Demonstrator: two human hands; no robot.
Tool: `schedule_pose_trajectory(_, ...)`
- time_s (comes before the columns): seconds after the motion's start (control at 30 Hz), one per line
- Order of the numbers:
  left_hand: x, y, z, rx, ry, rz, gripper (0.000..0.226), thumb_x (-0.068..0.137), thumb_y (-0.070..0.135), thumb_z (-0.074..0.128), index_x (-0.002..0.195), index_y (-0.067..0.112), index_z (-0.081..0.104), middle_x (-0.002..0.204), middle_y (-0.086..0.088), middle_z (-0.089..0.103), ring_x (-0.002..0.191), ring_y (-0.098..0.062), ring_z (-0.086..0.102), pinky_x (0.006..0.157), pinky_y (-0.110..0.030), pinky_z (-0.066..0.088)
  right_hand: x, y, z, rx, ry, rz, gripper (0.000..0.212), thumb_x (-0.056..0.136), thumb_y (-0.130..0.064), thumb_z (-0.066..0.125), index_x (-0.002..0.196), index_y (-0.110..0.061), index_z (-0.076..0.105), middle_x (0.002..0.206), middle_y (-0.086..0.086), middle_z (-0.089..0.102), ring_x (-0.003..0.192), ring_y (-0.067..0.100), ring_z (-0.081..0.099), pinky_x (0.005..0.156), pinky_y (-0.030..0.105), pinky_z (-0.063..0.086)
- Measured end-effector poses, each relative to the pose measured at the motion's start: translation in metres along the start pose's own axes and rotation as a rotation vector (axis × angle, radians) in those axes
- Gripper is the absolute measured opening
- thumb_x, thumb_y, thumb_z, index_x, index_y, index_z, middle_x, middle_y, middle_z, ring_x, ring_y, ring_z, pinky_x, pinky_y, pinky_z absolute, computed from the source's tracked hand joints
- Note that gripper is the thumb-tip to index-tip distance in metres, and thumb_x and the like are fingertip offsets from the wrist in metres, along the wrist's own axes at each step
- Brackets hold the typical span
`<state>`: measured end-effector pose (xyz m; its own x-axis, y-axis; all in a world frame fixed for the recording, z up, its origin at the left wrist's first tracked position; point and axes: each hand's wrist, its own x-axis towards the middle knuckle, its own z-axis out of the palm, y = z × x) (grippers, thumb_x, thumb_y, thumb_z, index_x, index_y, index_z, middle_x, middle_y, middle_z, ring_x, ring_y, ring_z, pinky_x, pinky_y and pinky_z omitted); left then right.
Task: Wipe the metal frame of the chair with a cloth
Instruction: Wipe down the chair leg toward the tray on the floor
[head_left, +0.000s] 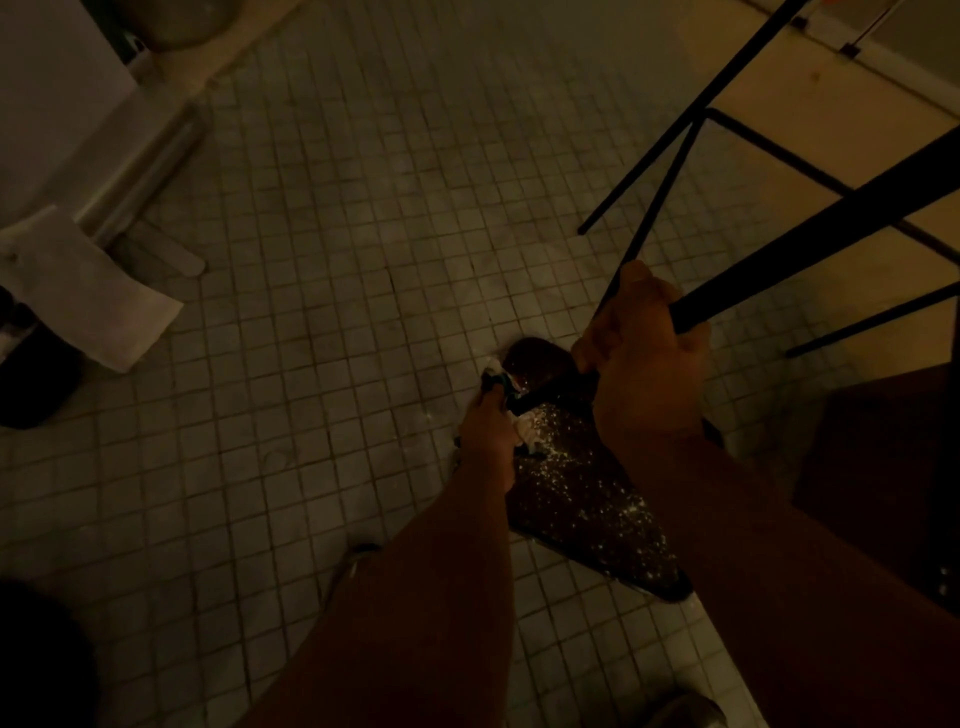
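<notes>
The chair lies tipped over on the tiled floor, its dark seat (587, 499) speckled with pale dust. Thin black metal legs (810, 228) rise toward the upper right. My right hand (644, 364) is closed around one black leg near where it joins the seat. My left hand (485, 431) presses a pale crumpled cloth (501, 382) against a black frame bar at the seat's edge. The light is dim, and the cloth is partly hidden under my fingers.
Small square floor tiles (337, 260) spread across the middle. A white towel (88, 296) hangs over a dark bin at the left. A white fixture base (140, 171) stands upper left. A dark wooden piece (883, 457) sits at the right.
</notes>
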<state>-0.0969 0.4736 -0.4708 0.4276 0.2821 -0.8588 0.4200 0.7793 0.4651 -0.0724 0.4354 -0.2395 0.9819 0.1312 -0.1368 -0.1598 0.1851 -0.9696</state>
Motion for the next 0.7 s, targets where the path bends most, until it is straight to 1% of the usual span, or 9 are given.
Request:
schedule_pose_trajectory(0.13,0.023,-0.009,-0.01,0.017,0.014,-0.062,0.05,0.085,0.055,0.053,0.119,0.019,0.063,0.108,-0.01,0.069,0.096,-0.031,0.067,0.085,-0.052,0.055,0.001,0.003,-0.001,0.043,-0.015,-0.02,0.032,0.084,-0.016,0.046,0.052,-0.023,0.046,0.043,-0.008,0.032,0.038,0.008,0.026,0.044,0.025,0.022)
schedule_pose_trajectory(0.2,0.031,-0.013,-0.014,0.004,0.08,-0.072,0.054,0.081,0.055,0.06,0.113,0.011,0.064,0.103,-0.011,0.07,0.093,-0.03,0.067,0.083,-0.047,0.057,0.002,0.006,-0.002,0.036,-0.023,-0.035,0.034,0.085,-0.017,0.046,0.052,-0.02,0.043,0.043,-0.008,0.031,0.038,0.009,0.025,0.044,0.027,0.02)
schedule_pose_trajectory(0.27,0.032,-0.013,-0.018,0.033,0.16,-0.035,0.044,0.089,0.046,0.06,0.109,0.007,0.064,0.101,-0.01,0.067,0.092,-0.028,0.065,0.078,-0.041,0.056,0.002,0.007,-0.002,0.027,-0.025,-0.041,0.032,0.087,-0.019,0.047,0.056,-0.015,0.038,0.043,-0.007,0.031,0.039,0.01,0.024,0.046,0.031,0.017)
schedule_pose_trajectory(0.4,0.036,-0.013,-0.024,0.275,0.232,0.044,0.034,0.1,0.031,0.047,0.125,0.011,0.058,0.1,-0.005,0.058,0.082,-0.02,0.053,0.07,-0.032,0.046,0.003,0.007,-0.002,0.035,-0.011,-0.056,0.039,0.088,-0.018,0.047,0.053,-0.015,0.03,0.042,-0.006,0.03,0.038,0.012,0.023,0.046,0.032,0.017)
schedule_pose_trajectory(0.47,0.038,-0.009,-0.025,0.254,0.197,0.021,0.03,0.1,0.026,0.048,0.127,0.018,0.057,0.095,-0.003,0.058,0.075,-0.019,0.052,0.069,-0.032,0.048,0.003,0.007,-0.002,0.049,-0.011,-0.056,0.039,0.088,-0.018,0.047,0.052,-0.015,0.032,0.042,-0.006,0.03,0.038,0.011,0.022,0.045,0.031,0.017)
schedule_pose_trajectory(0.53,0.04,-0.01,-0.025,0.287,0.078,0.008,0.033,0.098,0.011,0.049,0.127,0.026,0.051,0.103,-0.003,0.057,0.078,-0.023,0.056,0.067,-0.033,0.053,0.002,0.006,-0.001,0.043,-0.014,-0.054,0.041,0.088,-0.019,0.046,0.049,-0.019,0.035,0.042,-0.006,0.03,0.038,0.011,0.023,0.045,0.031,0.017)
schedule_pose_trajectory(0.6,0.039,-0.013,-0.024,0.305,0.011,0.008,0.043,0.093,-0.006,0.044,0.126,0.018,0.054,0.111,-0.008,0.059,0.081,-0.026,0.058,0.058,-0.028,0.054,0.001,0.006,0.0,0.045,-0.012,-0.057,0.043,0.088,-0.019,0.046,0.045,-0.024,0.04,0.041,-0.008,0.031,0.037,0.01,0.024,0.045,0.031,0.017)
schedule_pose_trajectory(0.67,0.03,-0.012,-0.018,0.234,0.036,0.003,0.039,0.092,-0.006,0.041,0.126,0.006,0.056,0.095,-0.019,0.06,0.068,-0.024,0.055,0.048,-0.022,0.047,0.001,0.003,0.002,0.044,-0.022,-0.039,0.044,0.087,-0.019,0.045,0.045,-0.029,0.043,0.041,-0.009,0.032,0.037,0.009,0.025,0.045,0.031,0.017)
schedule_pose_trajectory(0.7,0.021,-0.014,-0.014,0.217,0.047,0.036,0.035,0.093,-0.004,0.04,0.125,0.001,0.055,0.094,-0.028,0.058,0.066,-0.025,0.054,0.048,-0.02,0.046,0.002,0.004,0.002,0.054,-0.019,-0.052,0.044,0.087,-0.019,0.045,0.045,-0.029,0.044,0.041,-0.01,0.032,0.037,0.009,0.025,0.045,0.03,0.017)
